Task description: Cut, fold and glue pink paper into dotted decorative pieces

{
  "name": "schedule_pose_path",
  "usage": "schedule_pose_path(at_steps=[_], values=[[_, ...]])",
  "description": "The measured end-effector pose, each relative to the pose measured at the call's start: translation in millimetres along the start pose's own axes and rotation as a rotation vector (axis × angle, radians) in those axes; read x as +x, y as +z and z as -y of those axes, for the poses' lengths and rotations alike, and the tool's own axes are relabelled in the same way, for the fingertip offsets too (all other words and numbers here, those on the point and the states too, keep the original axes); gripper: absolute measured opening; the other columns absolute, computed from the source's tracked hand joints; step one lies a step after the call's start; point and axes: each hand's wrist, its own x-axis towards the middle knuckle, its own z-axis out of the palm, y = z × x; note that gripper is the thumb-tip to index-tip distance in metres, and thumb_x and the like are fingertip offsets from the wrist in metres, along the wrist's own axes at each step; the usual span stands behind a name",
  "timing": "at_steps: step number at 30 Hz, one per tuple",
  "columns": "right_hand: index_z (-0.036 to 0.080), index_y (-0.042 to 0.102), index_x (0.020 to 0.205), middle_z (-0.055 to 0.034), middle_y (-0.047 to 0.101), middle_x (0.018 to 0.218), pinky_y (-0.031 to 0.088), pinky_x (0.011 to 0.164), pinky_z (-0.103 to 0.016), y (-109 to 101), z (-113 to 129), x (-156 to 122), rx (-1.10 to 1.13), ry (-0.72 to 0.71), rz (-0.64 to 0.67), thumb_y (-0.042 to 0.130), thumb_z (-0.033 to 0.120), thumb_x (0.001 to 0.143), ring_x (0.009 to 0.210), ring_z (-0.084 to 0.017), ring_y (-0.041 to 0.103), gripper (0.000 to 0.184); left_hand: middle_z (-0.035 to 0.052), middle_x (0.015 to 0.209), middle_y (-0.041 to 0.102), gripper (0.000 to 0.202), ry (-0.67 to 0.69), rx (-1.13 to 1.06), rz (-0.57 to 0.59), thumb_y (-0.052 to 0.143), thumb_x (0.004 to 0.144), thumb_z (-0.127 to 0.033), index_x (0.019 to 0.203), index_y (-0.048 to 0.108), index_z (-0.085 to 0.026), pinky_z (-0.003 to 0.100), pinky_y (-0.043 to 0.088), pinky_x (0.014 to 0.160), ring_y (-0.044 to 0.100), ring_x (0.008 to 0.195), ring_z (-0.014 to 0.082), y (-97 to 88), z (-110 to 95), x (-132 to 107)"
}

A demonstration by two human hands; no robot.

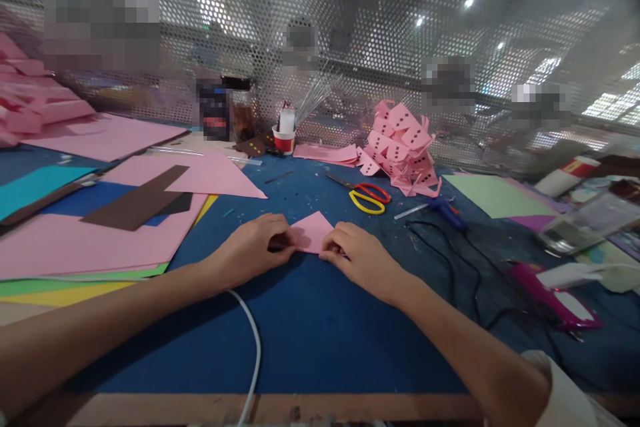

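A small sheet of pink paper (313, 232) lies on the blue table top, one corner pointing away from me and a straight edge towards me. My left hand (257, 245) pinches its left end between thumb and fingers. At the right end, my right hand (354, 250) grips the paper with curled fingers. Both end corners are hidden under my fingertips. Just beyond the right hand lie scissors (367, 197) with one red and one yellow handle loop.
Pink, brown and blue paper sheets (100, 247) lie at left. A pile of folded pink pieces with dark dots (400, 147) stands behind the scissors. At right are a blue glue gun (447, 213), black cords and a magenta device (555, 297). A white cable (257, 340) crosses the front edge.
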Motion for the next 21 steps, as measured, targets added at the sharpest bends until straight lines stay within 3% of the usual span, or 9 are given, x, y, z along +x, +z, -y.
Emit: schedule_pose_path(at_steps=[11, 21], values=[[0.018, 0.060, 0.090, -0.0024, 0.062, 0.090, 0.041, 0.075, -0.026, 0.0, 0.7, 0.5, 0.030, -0.014, 0.030, 0.058, 0.026, 0.095, 0.085, -0.014, 0.055, 0.010, 0.0005, 0.079, 0.060, 0.012, 0.039, -0.065, 0.078, 0.060, 0.088, -0.027, 0.089, 0.069, -0.020, 0.024, 0.039, 0.066, 0.056, 0.075, 0.0143, -3.9, -5.5, -0.3], [0.019, 0.060, 0.090, -0.0024, 0.061, 0.090, 0.041, 0.075, -0.026, 2.0, 0.6, -0.7, 0.005, 0.046, 0.029, 0.054, 0.034, 0.097, 0.084, -0.015, 0.055, 0.018, 0.0004, 0.081, 0.062, 0.011, 0.011, -0.080, 0.075, 0.061, 0.087, -0.028, 0.087, 0.067, -0.019, 0.023, 0.040, 0.067, 0.057, 0.075, 0.0143, -3.1, -5.5, 1.6]])
